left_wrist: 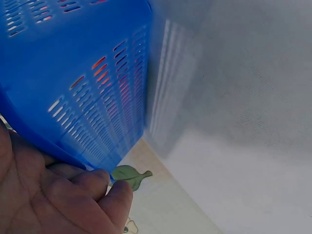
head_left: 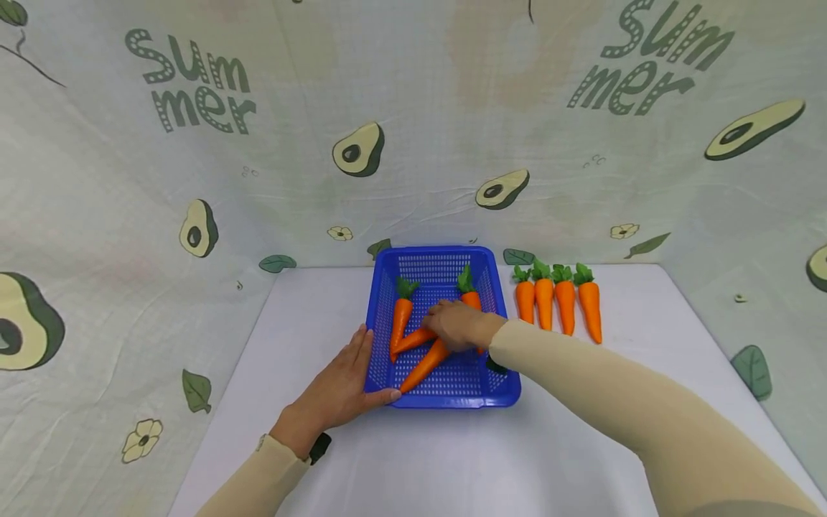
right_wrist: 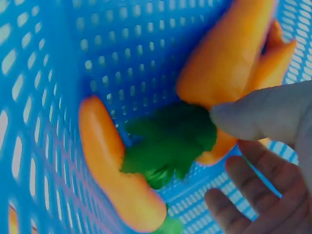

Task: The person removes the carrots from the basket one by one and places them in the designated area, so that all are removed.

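A blue slotted basket (head_left: pixel 446 253) stands mid-table and holds several orange toy carrots with green tops. My right hand (head_left: pixel 460 324) reaches into it and lies over two crossed carrots (head_left: pixel 420 359). In the right wrist view its thumb (right_wrist: pixel 253 114) touches the leafy end of one carrot (right_wrist: pixel 229 58), while the fingers (right_wrist: pixel 243 195) stay loose and apart from it. My left hand (head_left: pixel 339 388) lies flat against the basket's left front corner, thumb along the front rim. The left wrist view shows its fingers (left_wrist: pixel 97 187) against the basket wall (left_wrist: pixel 87 73).
Several more carrots (head_left: pixel 558 301) lie in a neat row on the white table (head_left: pixel 413 459), just right of the basket. An avocado-print cloth (head_left: pixel 413 143) backs the table and hangs down on both sides.
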`<action>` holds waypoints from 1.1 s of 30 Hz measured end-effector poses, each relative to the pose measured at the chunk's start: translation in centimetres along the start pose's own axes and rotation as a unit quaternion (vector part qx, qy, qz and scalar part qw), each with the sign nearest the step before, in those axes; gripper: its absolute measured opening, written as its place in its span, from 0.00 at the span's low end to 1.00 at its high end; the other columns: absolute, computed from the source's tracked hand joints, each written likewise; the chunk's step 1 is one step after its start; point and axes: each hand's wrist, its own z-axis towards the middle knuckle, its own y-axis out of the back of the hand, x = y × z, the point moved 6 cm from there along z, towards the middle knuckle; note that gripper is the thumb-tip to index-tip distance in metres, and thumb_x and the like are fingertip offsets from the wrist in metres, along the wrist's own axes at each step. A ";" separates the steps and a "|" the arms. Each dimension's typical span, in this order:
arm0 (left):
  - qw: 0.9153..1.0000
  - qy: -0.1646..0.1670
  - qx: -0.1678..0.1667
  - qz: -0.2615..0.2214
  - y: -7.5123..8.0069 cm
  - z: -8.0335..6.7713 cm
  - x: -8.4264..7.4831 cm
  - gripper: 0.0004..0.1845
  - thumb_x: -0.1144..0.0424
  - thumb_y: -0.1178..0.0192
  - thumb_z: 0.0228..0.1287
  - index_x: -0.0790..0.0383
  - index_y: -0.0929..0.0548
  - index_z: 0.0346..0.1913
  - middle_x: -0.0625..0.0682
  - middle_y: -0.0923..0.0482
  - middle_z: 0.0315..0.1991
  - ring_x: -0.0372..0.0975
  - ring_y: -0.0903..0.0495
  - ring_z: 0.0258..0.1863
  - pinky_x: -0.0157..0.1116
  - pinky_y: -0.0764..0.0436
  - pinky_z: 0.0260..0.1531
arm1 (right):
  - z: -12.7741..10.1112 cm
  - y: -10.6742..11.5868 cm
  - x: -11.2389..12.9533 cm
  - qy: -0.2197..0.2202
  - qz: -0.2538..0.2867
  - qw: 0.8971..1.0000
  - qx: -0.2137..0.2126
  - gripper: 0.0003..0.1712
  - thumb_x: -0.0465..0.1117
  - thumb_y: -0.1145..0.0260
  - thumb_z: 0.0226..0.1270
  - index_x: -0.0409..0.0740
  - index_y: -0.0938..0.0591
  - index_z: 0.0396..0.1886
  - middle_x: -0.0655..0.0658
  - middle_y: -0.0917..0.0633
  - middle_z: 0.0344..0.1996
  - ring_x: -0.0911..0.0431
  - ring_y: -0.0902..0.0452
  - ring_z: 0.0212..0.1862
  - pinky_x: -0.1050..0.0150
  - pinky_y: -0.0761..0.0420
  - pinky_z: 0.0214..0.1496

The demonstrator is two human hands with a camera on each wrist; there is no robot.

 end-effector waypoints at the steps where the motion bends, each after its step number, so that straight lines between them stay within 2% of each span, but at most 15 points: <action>1: 1.000 0.001 0.000 0.000 0.0 0.0 0.0 0.68 0.18 0.45 0.60 0.64 0.57 0.86 0.61 0.62 0.87 0.58 0.47 0.84 0.55 0.37 0.78 | 0.1 0.1 -0.3 -0.008 0.038 0.999 0.005 0.28 0.35 0.33 0.73 0.46 0.20 0.71 0.41 0.19 0.69 0.43 0.26 0.71 0.44 0.26 0.76; 2: 1.000 0.002 0.000 0.004 0.0 0.0 0.1 0.69 0.18 0.45 0.60 0.64 0.57 0.86 0.61 0.63 0.87 0.58 0.47 0.84 0.55 0.37 0.78 | 0.2 0.1 -0.6 -0.016 0.078 0.997 0.006 0.29 0.33 0.34 0.73 0.44 0.21 0.72 0.40 0.20 0.69 0.43 0.26 0.72 0.45 0.27 0.77; 4: 1.000 0.004 -0.001 0.006 0.1 0.0 0.1 0.69 0.18 0.45 0.59 0.64 0.57 0.86 0.61 0.62 0.87 0.58 0.46 0.84 0.55 0.37 0.78 | 0.5 0.3 -1.2 -0.032 0.170 0.985 -0.002 0.31 0.30 0.37 0.71 0.39 0.24 0.74 0.38 0.22 0.71 0.41 0.28 0.74 0.45 0.30 0.79; 6: 1.000 0.006 -0.001 0.007 0.2 0.0 0.1 0.69 0.18 0.44 0.59 0.64 0.57 0.86 0.61 0.62 0.87 0.58 0.46 0.84 0.55 0.36 0.78 | 0.8 0.4 -1.6 -0.041 0.248 0.968 -0.019 0.34 0.28 0.38 0.70 0.36 0.27 0.76 0.36 0.24 0.73 0.40 0.30 0.76 0.45 0.31 0.79; 10: 1.000 0.004 0.000 0.007 0.4 0.0 0.1 0.69 0.18 0.44 0.60 0.65 0.56 0.86 0.61 0.61 0.87 0.59 0.46 0.83 0.55 0.36 0.78 | 1.3 0.5 -2.3 -0.051 0.348 0.935 -0.052 0.37 0.31 0.35 0.71 0.35 0.32 0.79 0.34 0.26 0.74 0.38 0.28 0.74 0.44 0.27 0.77; 18: 1.000 0.002 -0.002 0.003 0.3 0.0 0.2 0.68 0.18 0.44 0.60 0.65 0.56 0.86 0.61 0.61 0.87 0.57 0.47 0.84 0.55 0.37 0.79 | 2.3 0.8 -2.7 -0.086 0.439 0.893 -0.052 0.38 0.36 0.33 0.74 0.42 0.33 0.81 0.34 0.28 0.75 0.40 0.26 0.72 0.43 0.25 0.75; 26: 1.000 -0.001 0.005 -0.006 0.0 0.1 0.2 0.69 0.17 0.46 0.60 0.65 0.58 0.86 0.61 0.63 0.87 0.57 0.47 0.84 0.54 0.38 0.79 | 3.7 -0.2 -2.9 -0.115 0.519 0.844 -0.073 0.41 0.34 0.32 0.73 0.43 0.36 0.83 0.32 0.27 0.74 0.38 0.24 0.69 0.43 0.21 0.70; 29: 1.000 0.001 0.007 -0.005 -0.1 0.1 0.1 0.69 0.17 0.47 0.60 0.64 0.58 0.86 0.60 0.63 0.87 0.57 0.47 0.84 0.54 0.37 0.79 | 4.2 -1.0 -2.8 -0.127 0.556 0.818 -0.078 0.42 0.32 0.31 0.72 0.42 0.37 0.82 0.31 0.27 0.73 0.37 0.24 0.69 0.43 0.19 0.68; 33: 1.000 0.006 0.010 -0.002 -0.2 0.2 0.1 0.69 0.16 0.47 0.59 0.63 0.59 0.86 0.59 0.63 0.88 0.57 0.46 0.84 0.55 0.36 0.78 | 4.9 -2.0 -2.1 -0.138 0.611 0.777 -0.067 0.43 0.30 0.31 0.72 0.41 0.38 0.83 0.30 0.27 0.73 0.37 0.22 0.66 0.42 0.17 0.66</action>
